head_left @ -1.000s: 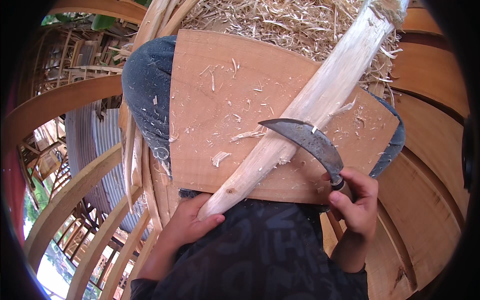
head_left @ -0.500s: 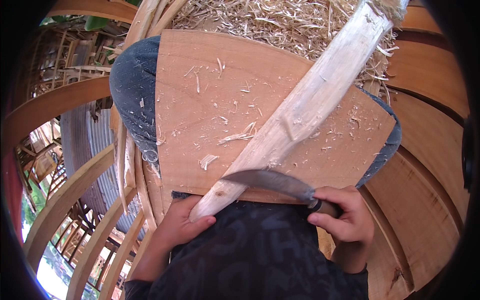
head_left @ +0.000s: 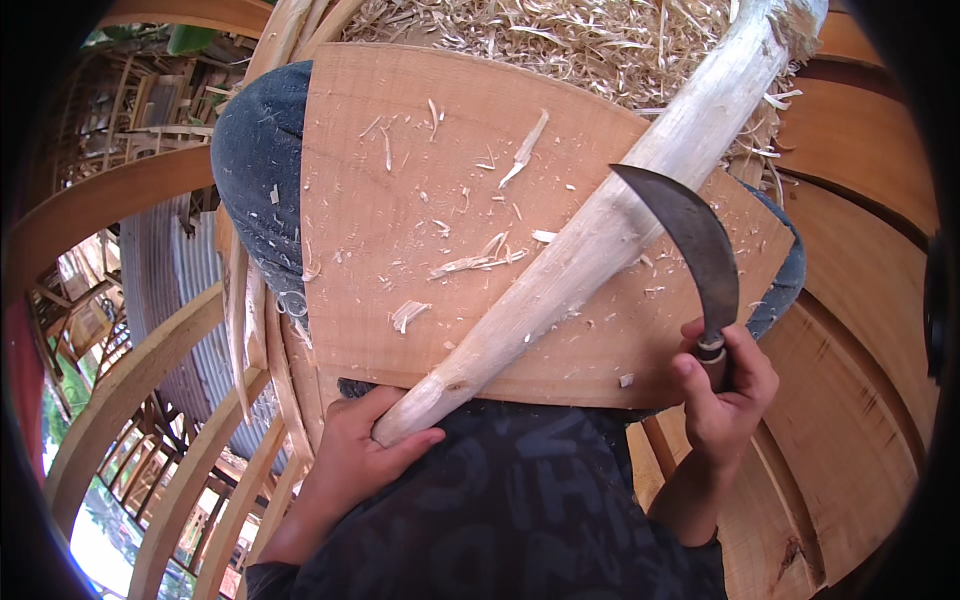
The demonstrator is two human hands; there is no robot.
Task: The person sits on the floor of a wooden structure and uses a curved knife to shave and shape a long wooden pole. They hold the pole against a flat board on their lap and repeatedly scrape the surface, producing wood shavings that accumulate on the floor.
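Note:
A long, pale, peeled branch slants across a flat wooden board that rests over my thighs. My left hand is wrapped round its near, narrower end. In my right hand is a sickle, gripped by its short wooden handle. The dark curved blade points up and to the left, its tip over the branch's middle; whether it touches the wood I cannot tell. Loose shavings and chips are scattered over the board.
A heap of wood shavings lies beyond the board. Curved wooden ribs rise on the left, with corrugated metal sheet behind them. Broad planks line the right side. Long strips of wood lean at the far left.
My right hand has moved right and up, swinging the sickle from the branch's near end toward its middle. The branch has turned in my left hand. A fresh sliver lies on the board.

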